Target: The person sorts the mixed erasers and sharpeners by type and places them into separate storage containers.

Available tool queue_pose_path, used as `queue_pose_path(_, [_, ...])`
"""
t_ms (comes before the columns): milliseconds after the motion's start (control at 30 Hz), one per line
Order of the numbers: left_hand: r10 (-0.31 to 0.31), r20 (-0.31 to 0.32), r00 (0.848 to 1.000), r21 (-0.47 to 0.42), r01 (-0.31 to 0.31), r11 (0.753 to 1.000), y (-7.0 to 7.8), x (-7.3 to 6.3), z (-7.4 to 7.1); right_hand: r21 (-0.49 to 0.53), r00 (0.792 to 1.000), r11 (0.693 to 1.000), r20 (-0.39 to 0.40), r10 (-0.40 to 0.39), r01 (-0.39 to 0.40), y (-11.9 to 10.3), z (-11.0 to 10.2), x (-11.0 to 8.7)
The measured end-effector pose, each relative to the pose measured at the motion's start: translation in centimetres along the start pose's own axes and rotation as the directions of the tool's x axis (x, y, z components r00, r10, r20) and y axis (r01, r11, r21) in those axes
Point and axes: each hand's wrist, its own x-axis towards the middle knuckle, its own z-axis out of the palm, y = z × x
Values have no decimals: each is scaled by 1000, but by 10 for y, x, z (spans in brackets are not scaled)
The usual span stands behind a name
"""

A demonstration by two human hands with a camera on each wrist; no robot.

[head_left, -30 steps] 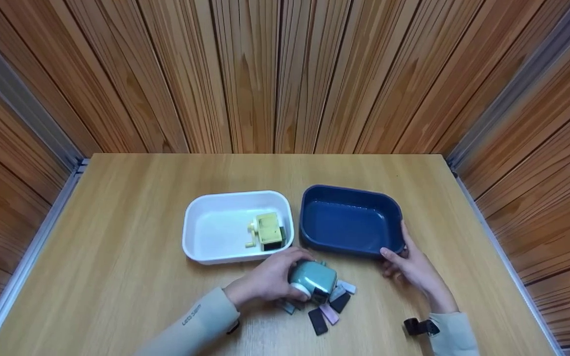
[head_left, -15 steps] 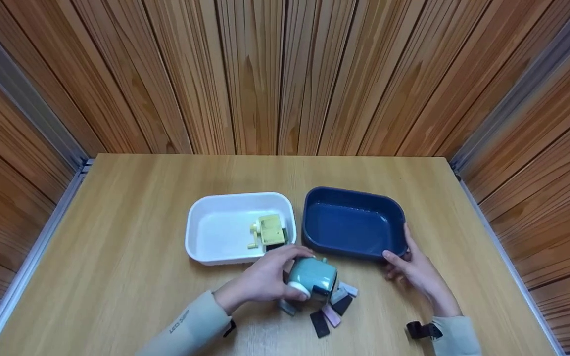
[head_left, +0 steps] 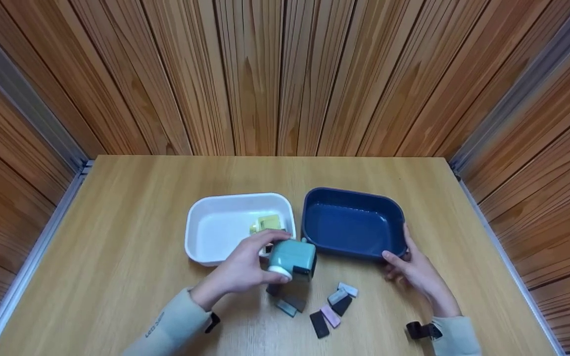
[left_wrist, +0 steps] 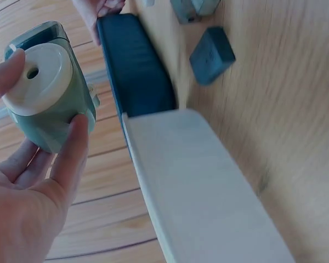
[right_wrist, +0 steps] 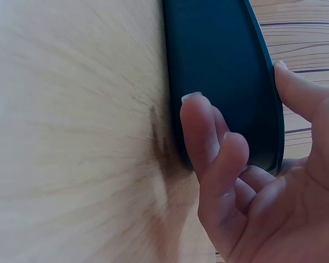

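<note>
My left hand [head_left: 243, 264] grips a teal pencil sharpener [head_left: 293, 253] with a white round face, thumb on one side and fingers on the other. In the left wrist view the hole in the sharpener's white face [left_wrist: 43, 76] shows; the sharpener is held up above the white bin's rim [left_wrist: 148, 192]. In the head view it overlaps the bin's near right corner. A yellow crank sharpener [head_left: 268, 222] lies in that bin, partly hidden by my left hand. My right hand [head_left: 417, 269] holds the navy bin [head_left: 354, 222] at its near right corner, thumb at the rim, fingers against the outer wall.
Several small blocks lie on the table in front of the bins, among them a lilac one [head_left: 331, 316], a black one [head_left: 319, 324] and a pale one [head_left: 348, 289]. Wood-panelled walls [head_left: 255, 74] stand behind the table and at both sides.
My left hand has lifted the teal pencil sharpener off the blocks and moved it left and up toward the white bin, uncovering more blocks. My right hand stays on the navy bin.
</note>
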Motion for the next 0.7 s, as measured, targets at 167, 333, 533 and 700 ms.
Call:
queue_pose_path(167, [-4,-49,999,-16,3,1000,0,-4,-14,12,1000,1000,-3,-12,12,0,1,-2])
queue_pose_path(333, [-8,-83,997,-17,6,1000,-2,-7,-30,32,1000,999,-10,-21,21,1,2,-2])
queue_pose_path(533, [11,-163,987,47,-4,999,-8,-9,-50,35,1000,999,-8,-18,19,1,2,-3])
queue_pose_path(700, [-3,-203,979,103,24,994,-14,-10,-67,40,1000,999,-7,-25,25,1,2,-3])
